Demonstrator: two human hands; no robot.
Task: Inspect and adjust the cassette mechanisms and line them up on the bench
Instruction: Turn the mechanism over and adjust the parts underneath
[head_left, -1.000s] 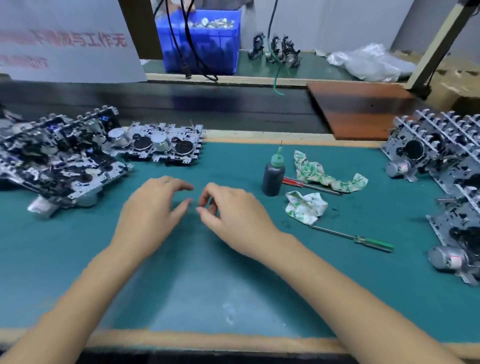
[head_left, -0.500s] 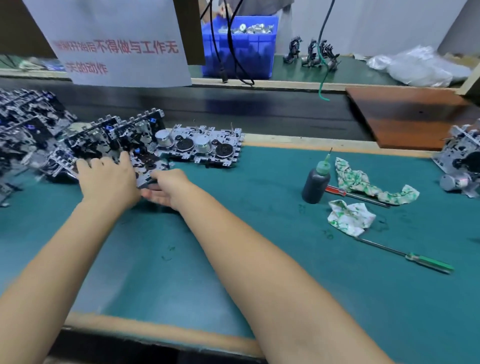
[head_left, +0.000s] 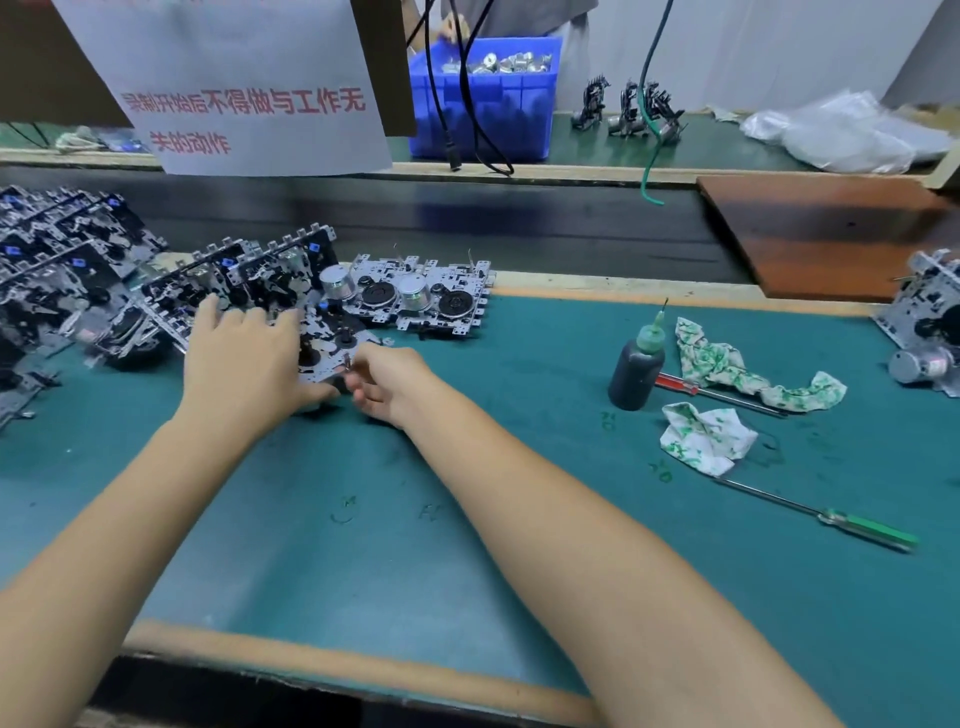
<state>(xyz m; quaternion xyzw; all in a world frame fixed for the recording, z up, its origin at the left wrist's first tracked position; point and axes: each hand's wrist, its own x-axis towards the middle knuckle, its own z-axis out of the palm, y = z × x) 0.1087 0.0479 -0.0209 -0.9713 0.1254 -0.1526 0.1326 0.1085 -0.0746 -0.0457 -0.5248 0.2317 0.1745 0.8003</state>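
Observation:
A metal cassette mechanism (head_left: 332, 348) lies tilted at the near end of a leaning pile of mechanisms (head_left: 171, 296) on the left of the green bench mat (head_left: 467, 519). My left hand (head_left: 239, 364) lies over its left side, fingers spread on top and thumb under its near edge. My right hand (head_left: 387, 382) pinches its near right corner with curled fingers. Another mechanism (head_left: 421, 299) lies flat behind, its motors facing up. More stacked mechanisms (head_left: 47, 260) fill the far left.
A dark bottle with a green nozzle (head_left: 638, 364), a red screwdriver (head_left: 711, 392), two stained rags (head_left: 704, 436) and a green screwdriver (head_left: 831, 519) lie to the right. Mechanisms (head_left: 930, 332) lean at the right edge. A conveyor belt (head_left: 467, 223), a paper sign (head_left: 234, 88) and a blue bin (head_left: 483, 98) sit behind.
Both hands went from the bare middle of the mat to the left pile and took hold of one mechanism. It has since come slightly out of the pile toward me.

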